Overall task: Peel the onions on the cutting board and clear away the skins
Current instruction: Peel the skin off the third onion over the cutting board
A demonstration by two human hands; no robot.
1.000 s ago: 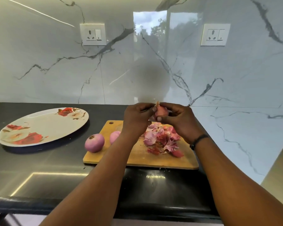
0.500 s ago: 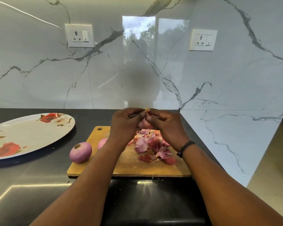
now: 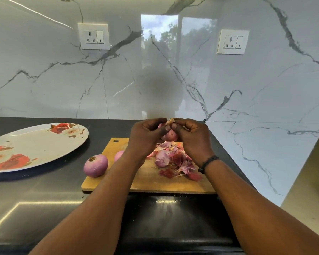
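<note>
A pink onion [image 3: 170, 134] is held in the air above the wooden cutting board [image 3: 145, 179]. My left hand [image 3: 146, 134] grips it from the left and my right hand [image 3: 191, 137] from the right, fingertips pinching the dry tip at its top. A pile of red and pink onion skins [image 3: 174, 161] lies on the board under my hands. A peeled purple onion [image 3: 95, 165] sits at the board's left edge, and another peeled onion [image 3: 119, 155] shows partly behind my left forearm.
A large oval floral plate [image 3: 35, 146] lies on the black countertop [image 3: 44, 199] at the left. A white marble wall with two sockets stands behind. The counter ends just right of the board, beside a marble side panel.
The view has shifted slightly, so the board and plate sit a little differently in the frame. Both hands stay on the onion above the board, fingers still working at its tip.
</note>
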